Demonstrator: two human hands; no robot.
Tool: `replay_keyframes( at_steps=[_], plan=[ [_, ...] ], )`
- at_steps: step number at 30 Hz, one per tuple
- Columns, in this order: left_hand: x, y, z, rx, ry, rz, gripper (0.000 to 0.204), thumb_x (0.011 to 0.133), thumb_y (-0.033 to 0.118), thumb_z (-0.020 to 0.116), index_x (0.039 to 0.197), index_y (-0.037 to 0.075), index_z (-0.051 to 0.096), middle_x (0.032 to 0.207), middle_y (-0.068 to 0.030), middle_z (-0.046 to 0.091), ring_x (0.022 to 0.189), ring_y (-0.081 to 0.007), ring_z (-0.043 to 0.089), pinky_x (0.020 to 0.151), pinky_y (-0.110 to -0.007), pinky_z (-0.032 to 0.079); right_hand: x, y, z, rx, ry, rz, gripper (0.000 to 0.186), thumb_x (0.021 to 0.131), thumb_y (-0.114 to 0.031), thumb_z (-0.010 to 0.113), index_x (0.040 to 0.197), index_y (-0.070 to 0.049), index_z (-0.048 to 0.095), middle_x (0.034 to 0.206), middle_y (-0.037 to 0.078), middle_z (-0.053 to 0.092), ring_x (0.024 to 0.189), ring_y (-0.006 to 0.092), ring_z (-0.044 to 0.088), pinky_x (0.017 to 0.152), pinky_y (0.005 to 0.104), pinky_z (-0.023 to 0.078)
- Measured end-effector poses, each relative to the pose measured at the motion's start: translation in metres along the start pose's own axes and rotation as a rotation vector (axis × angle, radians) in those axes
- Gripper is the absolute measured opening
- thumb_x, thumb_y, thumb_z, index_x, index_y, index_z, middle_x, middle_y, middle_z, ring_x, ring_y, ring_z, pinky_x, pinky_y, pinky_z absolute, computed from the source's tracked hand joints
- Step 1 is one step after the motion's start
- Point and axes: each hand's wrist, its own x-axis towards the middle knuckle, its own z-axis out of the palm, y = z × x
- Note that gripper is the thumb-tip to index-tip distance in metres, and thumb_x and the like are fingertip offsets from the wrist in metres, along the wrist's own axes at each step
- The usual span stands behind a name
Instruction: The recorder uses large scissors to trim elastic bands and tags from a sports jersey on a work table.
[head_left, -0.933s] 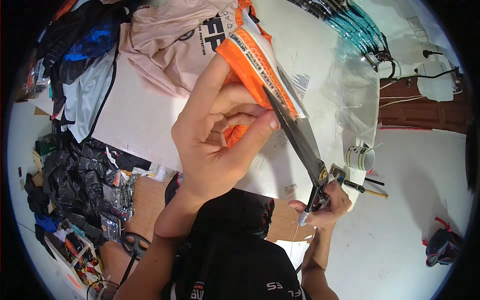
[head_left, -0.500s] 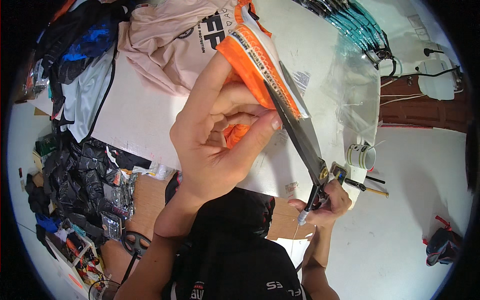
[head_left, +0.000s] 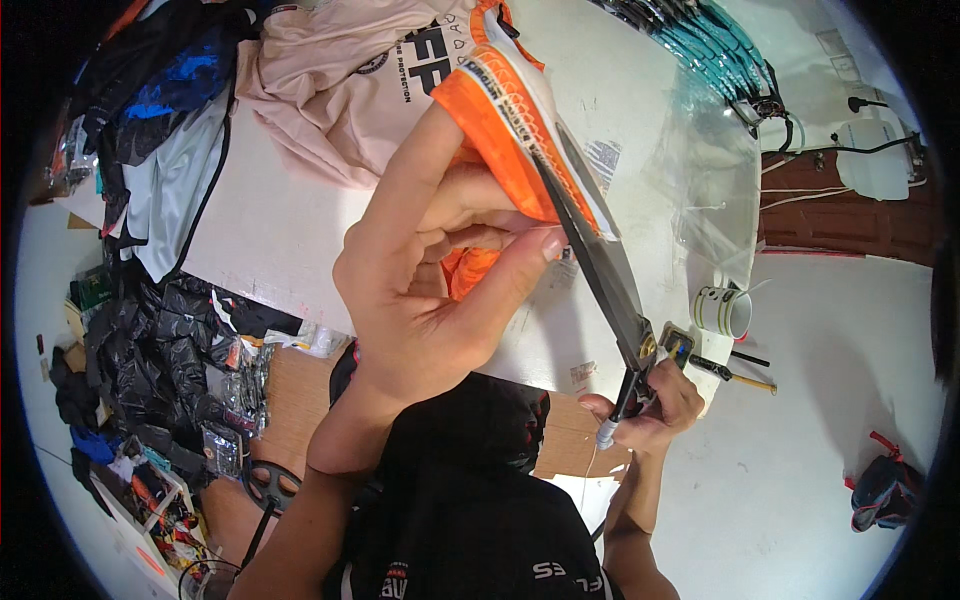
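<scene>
Left hand point(head_left: 425, 295) hides part of orange fabric point(head_left: 492, 142); teal packets point(head_left: 708, 52), pink shirt point(head_left: 320, 95) cut off by top edge.

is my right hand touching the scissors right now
Touching. The head view shows the right hand wrapped around the handle end of the scissors.

Black plastic packages point(head_left: 180, 350) at left, teal bundle point(head_left: 715, 62) at upper right, red-trimmed dark bag point(head_left: 887, 492) far right
</scene>
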Motion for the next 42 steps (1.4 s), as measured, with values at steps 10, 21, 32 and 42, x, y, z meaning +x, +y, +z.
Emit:
replay_keyframes(
  at_steps=[10, 21, 32, 42],
  plan=[
    [0.0, 0.002, 0.004, -0.002, 0.038, -0.031, 0.069, 0.076, -0.012, 0.058, 0.135, -0.009, 0.022, 0.098, -0.014, 0.063, 0.093, -0.0187, 0.061, 0.084, -0.03, 0.048, 0.004, -0.003, -0.002, -0.016, -0.056, 0.004, 0.057, 0.043, -0.044, 0.088, 0.062, -0.003, 0.052, 0.054, 0.002, 0.047, 0.043, 0.0147, 0.045, 0.04, 0.0235, 0.036],
    [0.004, 0.0, 0.004, 0.056, 0.033, -0.01, 0.068, 0.076, -0.013, 0.058, 0.134, -0.01, 0.023, 0.095, -0.0144, 0.063, 0.089, -0.0176, 0.063, 0.079, -0.027, 0.051, 0.005, -0.002, 0.003, -0.006, 0.059, -0.021, 0.051, 0.046, -0.036, 0.089, 0.063, -0.003, 0.053, 0.054, 0.002, 0.048, 0.041, 0.0143, 0.044, 0.04, 0.0234, 0.036],
    [0.005, -0.002, 0.003, 0.079, 0.021, -0.013, 0.066, 0.076, -0.013, 0.059, 0.133, -0.009, 0.027, 0.096, -0.0129, 0.064, 0.088, -0.015, 0.062, 0.077, -0.025, 0.051, 0.002, 0.003, -0.001, -0.042, -0.033, -0.01, 0.051, 0.048, -0.031, 0.089, 0.062, -0.003, 0.049, 0.052, 0.002, 0.044, 0.04, 0.0134, 0.042, 0.038, 0.0222, 0.033],
    [0.007, -0.002, 0.0, 0.12, -0.017, 0.008, 0.066, 0.076, -0.013, 0.059, 0.133, -0.009, 0.027, 0.097, -0.013, 0.064, 0.089, -0.0152, 0.062, 0.077, -0.024, 0.051, -0.004, 0.009, 0.003, -0.002, -0.014, 0.021, 0.067, 0.045, -0.045, 0.088, 0.065, -0.005, 0.039, 0.051, 0.0, 0.034, 0.045, 0.0133, 0.031, 0.041, 0.0238, 0.028]
  ],
)
